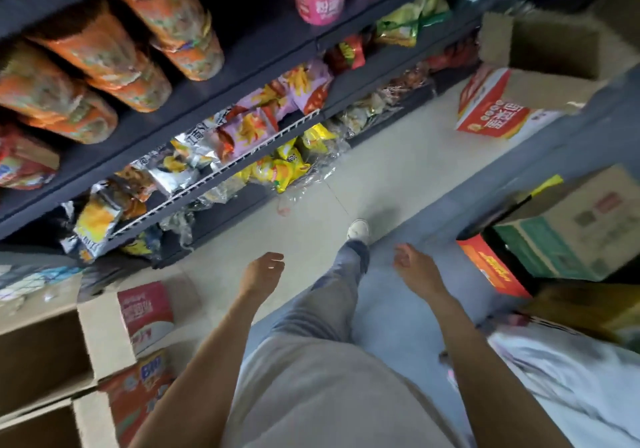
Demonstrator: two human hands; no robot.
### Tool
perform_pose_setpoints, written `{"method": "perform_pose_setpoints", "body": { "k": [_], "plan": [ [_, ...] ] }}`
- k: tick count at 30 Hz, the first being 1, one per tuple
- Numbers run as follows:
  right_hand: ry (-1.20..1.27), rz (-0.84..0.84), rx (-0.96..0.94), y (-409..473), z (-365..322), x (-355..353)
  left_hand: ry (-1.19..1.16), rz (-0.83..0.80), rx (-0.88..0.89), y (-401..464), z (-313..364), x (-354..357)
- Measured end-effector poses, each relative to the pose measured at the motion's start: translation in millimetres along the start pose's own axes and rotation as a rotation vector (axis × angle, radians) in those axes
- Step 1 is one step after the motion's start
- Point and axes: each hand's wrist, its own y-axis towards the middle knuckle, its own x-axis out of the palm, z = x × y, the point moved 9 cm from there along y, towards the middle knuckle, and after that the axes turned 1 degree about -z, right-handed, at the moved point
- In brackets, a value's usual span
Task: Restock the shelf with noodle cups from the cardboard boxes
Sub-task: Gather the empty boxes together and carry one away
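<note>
So the orange noodle cups (104, 63) sit up on the dark shelf (249, 66), lying tilted in rows, way above and left of the fingers. A few pink cups (320, 0) are on the same level further right. Both hands are empty: left hand (261, 271) and right hand (414, 262) hang out in front over the floor, fingers (277, 261) loosely curled and relaxed, holding nothing.

Open cardboard boxes (52, 361) are down left of the left hand, flaps up, and they look dark inside, can't tell what's in them. A pink-printed carton (145, 312) is tucked right beside them. Another open box (540, 45) sits on a red-and-white carton (495, 111) far ahead of the right hand, and more cartons (568, 236) are stacked just right of it.

Below the cups, lower shelves are stuffed with snack bags (263, 118), purple, yellow and silver ones, some spilling at floor level. Floor (381, 170) is pale tile, then blue-grey further right. One leg in grey trousers and a white shoe (358, 230) steps out between the hands. Whole thing's pretty blurry.
</note>
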Motion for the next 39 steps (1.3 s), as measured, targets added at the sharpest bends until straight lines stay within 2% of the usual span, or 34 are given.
{"method": "perform_pose_setpoints", "body": {
  "k": [4, 7, 12, 18, 20, 22, 27, 31, 33, 37, 39],
  "plan": [
    [-0.014, 0.064, 0.096, 52.4, 35.7, -73.9, 0.058, -0.132, 0.026, 55.5, 91.1, 42.3],
    [0.025, 0.153, 0.134, 92.8, 48.7, -145.6, 0.217, -0.213, 0.125, 99.6, 190.3, 66.1],
    [0.003, 0.204, 0.056, 172.9, 44.9, -265.7, 0.254, -0.205, 0.328, 156.9, 388.4, 87.8],
    [-0.049, 0.259, -0.012, 294.1, 57.1, -397.6, 0.281, -0.186, 0.602, 202.3, 611.6, 147.2],
    [-0.051, 0.316, -0.015, 331.0, 65.3, -441.4, 0.288, -0.162, 0.695, 213.5, 671.7, 172.2],
    [-0.049, 0.341, -0.027, 375.9, 82.3, -483.0, 0.294, -0.166, 0.712, 236.2, 724.4, 211.2],
    [0.010, 0.421, -0.040, 496.5, 157.8, -551.6, 0.324, -0.208, 0.514, 321.1, 798.7, 328.5],
    [-0.012, 0.439, 0.112, 595.5, 244.7, -573.5, 0.379, -0.209, 0.433, 410.1, 842.0, 420.7],
    [-0.139, 0.395, 0.165, 636.9, 277.8, -572.6, 0.413, -0.153, 0.412, 450.2, 857.1, 453.7],
    [-0.533, 0.114, 0.139, 692.7, 321.4, -538.1, 0.475, -0.016, 0.336, 510.2, 859.3, 496.6],
    [-0.660, 0.099, 0.101, 707.3, 328.0, -533.6, 0.612, 0.125, 0.298, 526.1, 856.3, 500.8]
  ]
}}
